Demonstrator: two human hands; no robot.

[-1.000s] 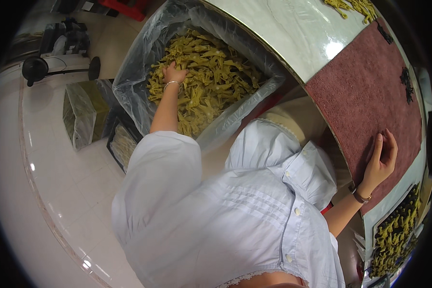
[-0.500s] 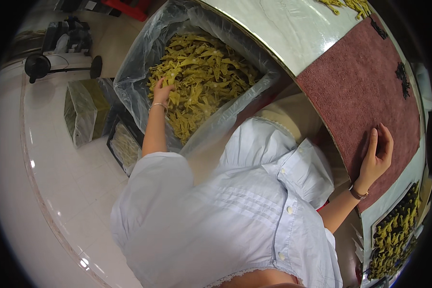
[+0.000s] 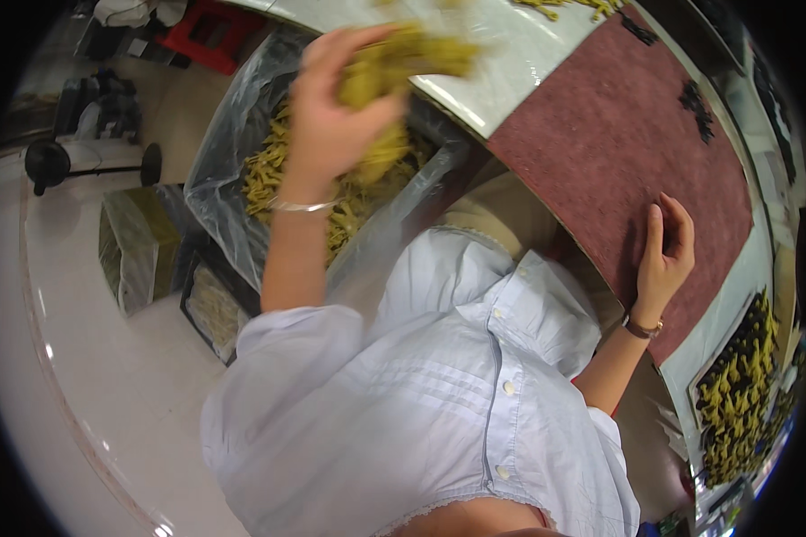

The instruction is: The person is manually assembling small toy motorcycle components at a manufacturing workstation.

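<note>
My left hand point(image 3: 324, 125) is raised over the box's table side, its fingers closed around a handful of yellow-green figures point(image 3: 394, 63), smeared by motion. They look like small moulded animals, though their exact kind is unclear. Below it, more of the same pieces point(image 3: 264, 174) fill a large box lined with clear plastic point(image 3: 213, 166); my hand and forearm cover part of the heap. On the right, my right hand point(image 3: 665, 255) rests at the dark red mat point(image 3: 591, 161), empty, thumb and fingers apart and slightly curled.
Small black pieces point(image 3: 697, 110) lie along the mat's far side. Yellow-green figures stand in rows on a dark tray point(image 3: 734, 394) at the right. A plastic-lined carton point(image 3: 139, 242) and a shallow tray point(image 3: 213, 309) sit on the floor at left, near a black stand point(image 3: 49, 164) and red stool point(image 3: 210, 36).
My left hand has risen out of the box with a handful of figures and moved up toward the table. My right hand stays at the mat; the whole view has shifted slightly.
</note>
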